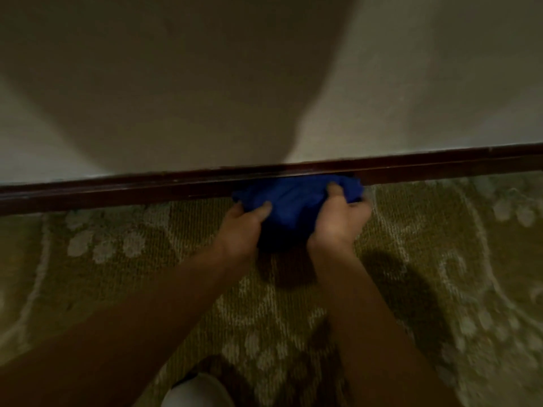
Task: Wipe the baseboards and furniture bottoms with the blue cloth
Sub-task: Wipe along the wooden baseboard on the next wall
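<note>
- My left hand (244, 227) and right hand (338, 218) both grip the bunched blue cloth (293, 198) against the dark baseboard (117, 192).
- My fingers are hidden behind the cloth; the picture is blurred.

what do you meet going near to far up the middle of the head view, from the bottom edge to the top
Olive floral patterned carpet → both hands, left hand and right hand, gripping the bunched blue cloth → dark brown wooden baseboard → pale plain wall.
</note>
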Action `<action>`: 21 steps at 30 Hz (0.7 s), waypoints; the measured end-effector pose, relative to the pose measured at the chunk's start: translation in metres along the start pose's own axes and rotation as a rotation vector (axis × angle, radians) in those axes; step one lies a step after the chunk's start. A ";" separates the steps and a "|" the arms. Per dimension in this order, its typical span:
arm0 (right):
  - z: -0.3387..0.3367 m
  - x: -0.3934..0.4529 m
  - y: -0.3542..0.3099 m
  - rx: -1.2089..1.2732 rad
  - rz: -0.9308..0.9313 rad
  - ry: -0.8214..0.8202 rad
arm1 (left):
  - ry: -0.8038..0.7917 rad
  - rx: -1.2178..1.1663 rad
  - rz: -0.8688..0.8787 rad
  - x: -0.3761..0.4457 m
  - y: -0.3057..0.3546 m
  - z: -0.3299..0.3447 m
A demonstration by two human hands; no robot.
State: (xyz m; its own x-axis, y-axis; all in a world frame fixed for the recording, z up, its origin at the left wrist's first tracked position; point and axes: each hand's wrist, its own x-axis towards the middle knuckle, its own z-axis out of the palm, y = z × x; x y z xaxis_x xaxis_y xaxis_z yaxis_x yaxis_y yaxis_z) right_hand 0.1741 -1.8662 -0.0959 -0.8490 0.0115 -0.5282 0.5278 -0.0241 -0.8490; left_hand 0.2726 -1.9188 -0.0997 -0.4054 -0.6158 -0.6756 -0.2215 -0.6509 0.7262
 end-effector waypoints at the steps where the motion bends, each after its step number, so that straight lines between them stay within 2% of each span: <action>1: 0.000 -0.001 0.000 -0.013 -0.065 0.049 | -0.018 -0.038 -0.031 0.001 -0.001 0.006; 5: 0.012 -0.019 0.011 -0.194 -0.427 0.054 | 0.017 -0.140 -0.116 0.002 -0.004 -0.006; 7: 0.020 -0.030 0.022 -0.260 -0.520 0.003 | 0.090 -0.135 -0.115 0.006 -0.004 -0.022; 13: 0.026 -0.049 0.034 -0.346 -0.464 -0.221 | 0.119 -0.167 -0.095 0.001 -0.009 -0.043; 18: 0.011 -0.015 0.016 -0.332 -0.453 -0.026 | 0.003 -0.120 -0.075 -0.001 -0.005 -0.032; 21: 0.025 -0.034 0.026 -0.375 -0.522 -0.033 | 0.065 -0.105 -0.065 0.002 -0.008 -0.031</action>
State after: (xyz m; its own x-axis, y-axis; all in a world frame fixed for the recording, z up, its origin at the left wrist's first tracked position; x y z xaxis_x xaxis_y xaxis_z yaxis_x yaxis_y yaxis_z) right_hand 0.2163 -1.8923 -0.0995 -0.9934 -0.1040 -0.0480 0.0114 0.3271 -0.9449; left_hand 0.3013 -1.9289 -0.1109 -0.3338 -0.5961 -0.7303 -0.1496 -0.7314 0.6654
